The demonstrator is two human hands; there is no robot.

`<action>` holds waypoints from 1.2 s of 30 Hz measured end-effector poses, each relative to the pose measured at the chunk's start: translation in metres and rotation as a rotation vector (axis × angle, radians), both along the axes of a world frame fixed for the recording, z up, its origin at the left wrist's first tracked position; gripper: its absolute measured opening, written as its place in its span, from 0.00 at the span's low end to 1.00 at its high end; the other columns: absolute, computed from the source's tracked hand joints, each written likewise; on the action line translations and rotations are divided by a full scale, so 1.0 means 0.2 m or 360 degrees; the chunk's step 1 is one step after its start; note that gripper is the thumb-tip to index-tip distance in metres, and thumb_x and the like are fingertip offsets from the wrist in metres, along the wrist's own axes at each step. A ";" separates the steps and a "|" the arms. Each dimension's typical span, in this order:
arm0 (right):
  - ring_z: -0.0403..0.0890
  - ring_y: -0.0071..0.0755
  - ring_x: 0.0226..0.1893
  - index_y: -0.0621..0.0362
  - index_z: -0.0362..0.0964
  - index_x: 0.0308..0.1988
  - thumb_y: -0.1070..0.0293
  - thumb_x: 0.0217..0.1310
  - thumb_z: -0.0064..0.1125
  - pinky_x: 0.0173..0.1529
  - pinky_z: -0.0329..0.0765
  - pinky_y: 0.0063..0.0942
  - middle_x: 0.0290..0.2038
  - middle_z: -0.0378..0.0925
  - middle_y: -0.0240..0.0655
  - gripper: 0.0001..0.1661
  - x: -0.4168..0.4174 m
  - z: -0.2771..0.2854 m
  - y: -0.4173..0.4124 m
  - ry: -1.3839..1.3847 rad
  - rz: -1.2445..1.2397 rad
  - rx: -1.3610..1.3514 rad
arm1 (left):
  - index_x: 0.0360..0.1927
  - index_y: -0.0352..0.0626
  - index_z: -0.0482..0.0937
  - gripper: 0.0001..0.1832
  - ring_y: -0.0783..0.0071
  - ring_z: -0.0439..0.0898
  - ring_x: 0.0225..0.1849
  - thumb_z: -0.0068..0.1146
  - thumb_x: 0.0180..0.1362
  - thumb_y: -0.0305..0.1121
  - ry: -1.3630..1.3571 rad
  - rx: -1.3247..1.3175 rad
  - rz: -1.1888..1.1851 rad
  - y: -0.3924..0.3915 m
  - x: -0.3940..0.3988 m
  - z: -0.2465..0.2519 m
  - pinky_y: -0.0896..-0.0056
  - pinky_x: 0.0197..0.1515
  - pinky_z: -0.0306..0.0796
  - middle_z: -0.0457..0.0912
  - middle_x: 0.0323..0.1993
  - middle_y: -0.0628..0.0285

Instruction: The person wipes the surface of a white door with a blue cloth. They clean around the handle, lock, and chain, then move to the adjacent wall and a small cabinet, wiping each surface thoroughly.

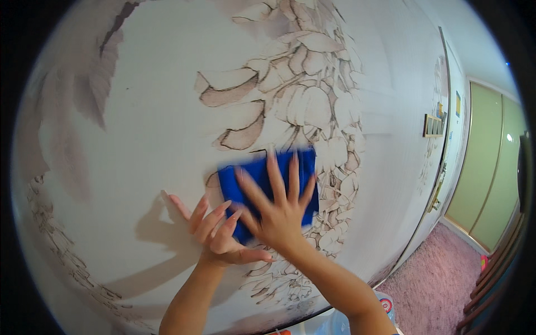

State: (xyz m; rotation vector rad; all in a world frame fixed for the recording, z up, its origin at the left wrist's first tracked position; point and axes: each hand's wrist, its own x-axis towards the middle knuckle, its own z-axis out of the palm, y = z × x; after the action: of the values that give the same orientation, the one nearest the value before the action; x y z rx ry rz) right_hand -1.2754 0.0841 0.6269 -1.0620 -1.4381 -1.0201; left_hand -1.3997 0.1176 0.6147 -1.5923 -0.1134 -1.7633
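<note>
A folded blue cloth point(259, 178) lies flat against a wall point(159, 138) that bears a brown and grey floral pattern. My right hand point(278, 211) presses on the cloth with its fingers spread, some fingertips near its upper edge. Just left of the cloth is my left hand point(217, 236), fingers curled and apart, with nothing held in it. Its fingertips are close to the cloth's lower left edge; whether they touch it cannot be told. The moving fingers and the cloth's edge look blurred.
A switch panel point(433, 125) and a door handle point(435, 204) are at the right. Beyond stand green sliding doors point(477, 155) by a pink carpet point(431, 276). Clear plastic items point(335, 322) are below my right forearm, and brown slats point(494, 272) stand at the lower right.
</note>
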 end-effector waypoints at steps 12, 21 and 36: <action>0.53 0.54 0.62 0.26 0.66 0.54 0.39 0.54 0.44 0.60 0.32 0.65 0.62 0.57 0.34 0.27 0.30 -0.31 -0.04 -0.0101 -0.0069 -0.0132 | 0.49 0.80 0.70 0.29 0.68 0.52 0.64 0.39 0.45 0.74 0.0905 0.0079 0.0589 -0.04 0.08 0.00 0.35 0.64 0.35 0.60 0.56 0.74; 0.47 0.60 0.63 0.34 0.67 0.55 0.42 0.50 0.51 0.61 0.30 0.60 0.62 0.54 0.46 0.31 0.33 0.04 -0.02 0.0111 0.0006 0.0044 | 0.50 0.80 0.70 0.25 0.76 0.56 0.62 0.42 0.48 0.68 0.1072 0.0131 0.0864 -0.06 0.01 -0.01 0.50 0.63 0.48 0.60 0.58 0.81; 0.45 0.63 0.63 0.34 0.68 0.54 0.41 0.48 0.53 0.59 0.31 0.65 0.62 0.54 0.44 0.32 0.60 -0.14 -0.01 0.0270 -0.0046 0.0054 | 0.48 0.75 0.69 0.27 0.74 0.59 0.59 0.42 0.48 0.70 0.1020 0.0117 0.0933 -0.06 0.04 -0.01 0.48 0.62 0.53 0.62 0.52 0.75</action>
State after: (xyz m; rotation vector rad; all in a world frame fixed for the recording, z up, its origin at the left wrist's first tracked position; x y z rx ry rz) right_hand -1.1552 0.0821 0.5985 -1.1203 -1.2678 -0.9479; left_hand -1.3925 0.1055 0.6128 -1.7638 -0.1796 -0.7670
